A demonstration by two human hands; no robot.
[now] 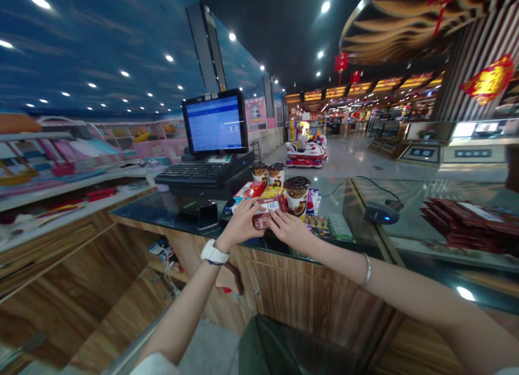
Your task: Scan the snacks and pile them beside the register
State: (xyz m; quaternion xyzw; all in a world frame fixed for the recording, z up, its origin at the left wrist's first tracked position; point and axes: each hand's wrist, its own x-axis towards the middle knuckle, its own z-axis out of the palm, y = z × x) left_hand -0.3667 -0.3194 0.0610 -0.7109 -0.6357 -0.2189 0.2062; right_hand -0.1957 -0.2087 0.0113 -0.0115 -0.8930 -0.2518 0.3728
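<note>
A dark red box (270, 206) with a white barcode label lies between my two hands at the counter's near edge. My left hand (242, 222), with a white watch on the wrist, has its fingers closed on the box's left side. On the box's right side, the fingers of my right hand (290, 229) press against it. A large brown-and-white cup (297, 195) stands just behind my right hand. Two similar cups, a red box (250, 190) and a yellow pack (272, 191) are grouped behind the dark red box.
A monitor (216, 123) and keyboard (193, 172) stand at the back left. A phone (208, 217) lies left of my hands. Purple packets (313, 201), a green-white pack (340, 227), a black round device (381, 213) and stacked dark red packages (466, 223) are to the right.
</note>
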